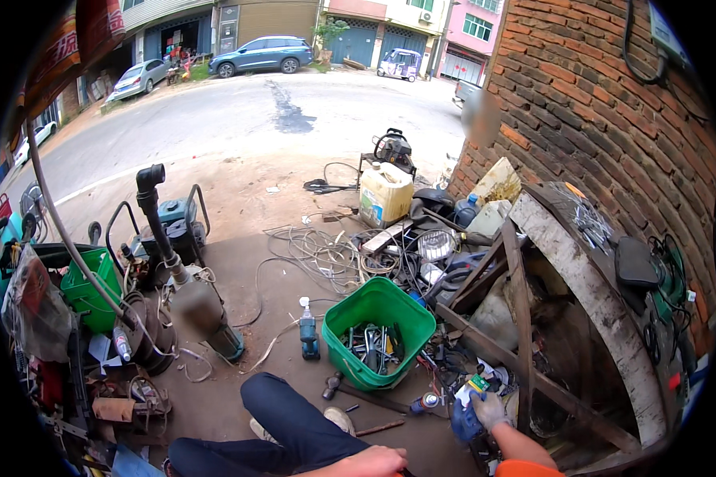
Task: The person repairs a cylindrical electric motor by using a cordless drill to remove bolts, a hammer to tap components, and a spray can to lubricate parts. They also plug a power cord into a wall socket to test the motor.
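Note:
My right hand [492,411], in a greyish glove below an orange sleeve, reaches into clutter at the lower right. Its fingers close around a small green and yellow packet [477,385], beside a blue plastic object [465,423]. Near my bent leg, my left hand [378,460] is curled at the lower edge; what it may hold is hidden. Between my feet and the clutter lie a hammer [333,386] and a spray can [426,401]. A green bucket [413,368] of wrenches and other hand tools stands ahead, next to a blue cordless drill [309,335].
A pump [203,322] with a black pipe stands to the left, near another green bucket [93,290]. Tangled hoses [314,253] and a yellowish jerrycan [386,193] lie ahead. A wooden frame [519,318] and a brick wall [605,119] bound the right side.

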Tool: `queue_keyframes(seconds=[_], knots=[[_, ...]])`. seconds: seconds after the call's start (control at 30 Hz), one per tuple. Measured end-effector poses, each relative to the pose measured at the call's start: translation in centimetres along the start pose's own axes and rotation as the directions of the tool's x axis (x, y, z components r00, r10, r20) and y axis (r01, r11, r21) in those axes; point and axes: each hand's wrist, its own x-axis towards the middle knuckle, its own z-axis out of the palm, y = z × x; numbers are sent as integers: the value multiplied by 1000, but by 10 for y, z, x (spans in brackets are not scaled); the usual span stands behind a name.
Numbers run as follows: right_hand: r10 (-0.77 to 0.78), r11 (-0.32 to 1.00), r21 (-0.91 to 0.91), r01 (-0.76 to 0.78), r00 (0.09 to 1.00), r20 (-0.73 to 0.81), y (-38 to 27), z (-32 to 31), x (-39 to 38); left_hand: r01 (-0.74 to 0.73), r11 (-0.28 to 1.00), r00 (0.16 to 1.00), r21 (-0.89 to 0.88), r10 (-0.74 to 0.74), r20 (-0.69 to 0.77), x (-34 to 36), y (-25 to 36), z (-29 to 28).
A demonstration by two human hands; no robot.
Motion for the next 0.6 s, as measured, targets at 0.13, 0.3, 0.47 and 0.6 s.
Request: queue_keyframes(seconds=[0.13,0.3,0.47,0.6], knots=[[-330,935,70,349,923,-197,-74,4,18,132,991,971,0,-130,-198,-62,26,-69],[-525,781,422,460,850,46,-164,7,15,228,971,911,-66,-237,-337,-127,46,-46],[-743,487,513,707,644,-183,-246,28,9,318,927,919,-197,-352,-178,-141,36,-2],[-733,318,671,670,622,-274,-329,1,-33,304,806,928,-508,-371,-34,-157,59,-12]])
